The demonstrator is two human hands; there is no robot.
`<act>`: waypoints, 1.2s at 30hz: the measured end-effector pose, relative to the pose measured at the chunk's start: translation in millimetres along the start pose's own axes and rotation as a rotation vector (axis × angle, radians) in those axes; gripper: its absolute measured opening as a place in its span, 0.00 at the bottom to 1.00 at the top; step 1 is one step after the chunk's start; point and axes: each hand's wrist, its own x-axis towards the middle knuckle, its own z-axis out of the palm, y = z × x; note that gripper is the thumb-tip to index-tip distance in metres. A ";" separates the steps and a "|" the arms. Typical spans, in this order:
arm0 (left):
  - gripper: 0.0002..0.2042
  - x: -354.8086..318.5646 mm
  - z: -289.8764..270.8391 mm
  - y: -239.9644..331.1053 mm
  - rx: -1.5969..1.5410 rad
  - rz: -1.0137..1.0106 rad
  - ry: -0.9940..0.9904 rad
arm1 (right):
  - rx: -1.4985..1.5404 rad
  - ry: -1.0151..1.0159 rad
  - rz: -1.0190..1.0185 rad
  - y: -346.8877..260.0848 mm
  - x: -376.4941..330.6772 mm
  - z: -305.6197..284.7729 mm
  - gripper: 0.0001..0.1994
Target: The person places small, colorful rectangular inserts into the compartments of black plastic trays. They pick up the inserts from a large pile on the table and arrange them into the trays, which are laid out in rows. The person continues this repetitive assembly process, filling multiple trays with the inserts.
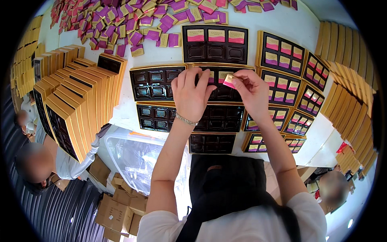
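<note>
Just below the fingertips of our left hand and right hand lies a gold-edged box with a dark tray; its far row carries gold-and-pink pieces, one partly covered by our left fingers. Beyond those fingertips, a second box has three such pieces across its far row and dark cavities across the near one. Left of our left fingers sits a third box, showing dark cavities, and more dark-trayed boxes lie nearer to us. Right of our right fingers, several boxes hold a pink row and a purple row. Farther out past both hands spreads a loose heap of wrapped squares.

Our right thumb and fingers pinch narrowly on a tilted pink square over the gold-edged box. Our left fingers are loosely curled, thumb well apart; we cannot tell whether they press anything.
</note>
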 end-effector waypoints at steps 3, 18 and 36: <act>0.22 6.9 -2.8 -4.9 0.012 0.058 -0.078 | -0.012 0.007 -0.018 10.0 -4.8 1.2 0.05; 0.14 24.4 -10.6 -19.0 -0.169 0.192 -0.081 | -0.049 0.076 -0.153 8.4 5.3 6.7 0.04; 0.27 53.8 -9.2 -58.4 0.054 0.376 -0.199 | -1.044 -0.241 -0.652 1.8 -21.5 48.4 0.33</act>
